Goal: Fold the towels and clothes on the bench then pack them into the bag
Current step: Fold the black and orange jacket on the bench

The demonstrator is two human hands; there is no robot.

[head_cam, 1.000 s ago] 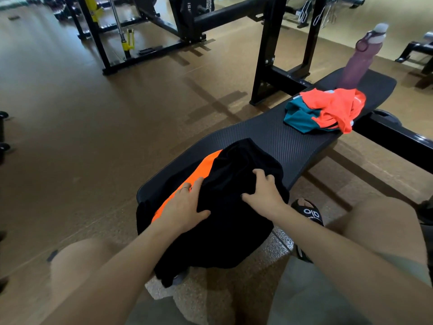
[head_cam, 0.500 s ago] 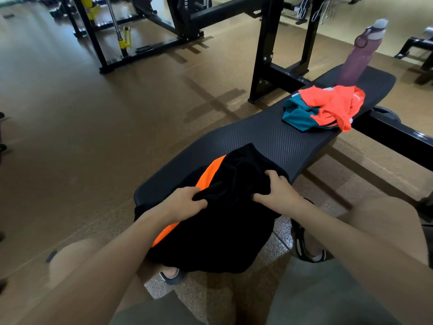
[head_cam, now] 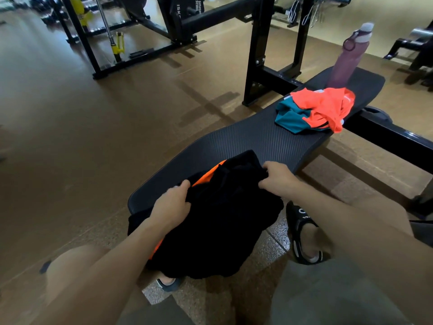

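Note:
A black garment with an orange stripe (head_cam: 218, 219) lies bunched on the near end of the black bench (head_cam: 253, 141) and hangs over its front edge. My left hand (head_cam: 172, 204) grips the cloth at its left side, beside the orange stripe. My right hand (head_cam: 277, 177) pinches the cloth at its upper right edge. Further along the bench lies a crumpled heap of orange and teal clothes (head_cam: 316, 111). No bag is in view.
A purple water bottle (head_cam: 350, 55) stands at the bench's far end. A black rack upright (head_cam: 260, 50) rises behind the bench, more gym machines beyond. My knees and sandalled feet (head_cam: 302, 233) are below the bench's near end.
Both hands went from resting flat on the black garment to gripping it. They have spread apart, the right hand moving up toward the far edge.

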